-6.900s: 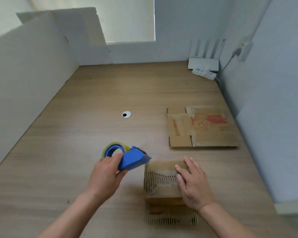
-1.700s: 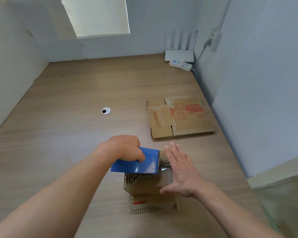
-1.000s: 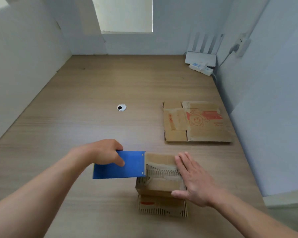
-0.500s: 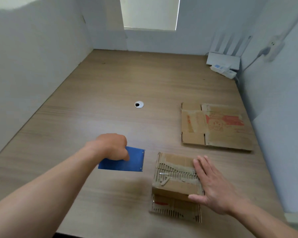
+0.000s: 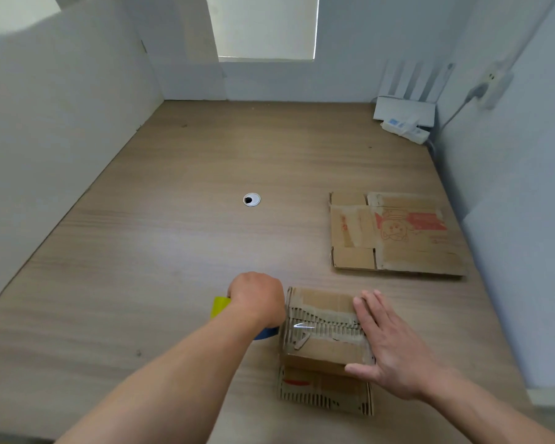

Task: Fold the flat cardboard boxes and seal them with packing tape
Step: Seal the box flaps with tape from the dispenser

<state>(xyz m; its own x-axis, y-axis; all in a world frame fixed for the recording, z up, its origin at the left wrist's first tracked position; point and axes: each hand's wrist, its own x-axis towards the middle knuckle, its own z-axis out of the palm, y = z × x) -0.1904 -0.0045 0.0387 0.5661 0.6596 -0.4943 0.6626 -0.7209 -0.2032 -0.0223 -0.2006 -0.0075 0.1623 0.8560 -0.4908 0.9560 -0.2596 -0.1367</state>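
Note:
A small folded cardboard box stands near the table's front edge, with clear tape across its top flaps and one flap lying flat toward me. My right hand rests flat on its right side, fingers straight. My left hand grips the blue tape dispenser against the box's left side; the hand hides most of it, and the yellowish tape roll pokes out at its left. A flat, unfolded cardboard box with a red print lies farther back on the right.
The wooden table has a round cable hole in its middle. White walls close in on the left and right. A white router and a power strip sit at the back right corner.
My left hand has brought the tape dispenser back from the open table to the box's left side and turned it, so the tape roll now shows. My right hand stays on the box.

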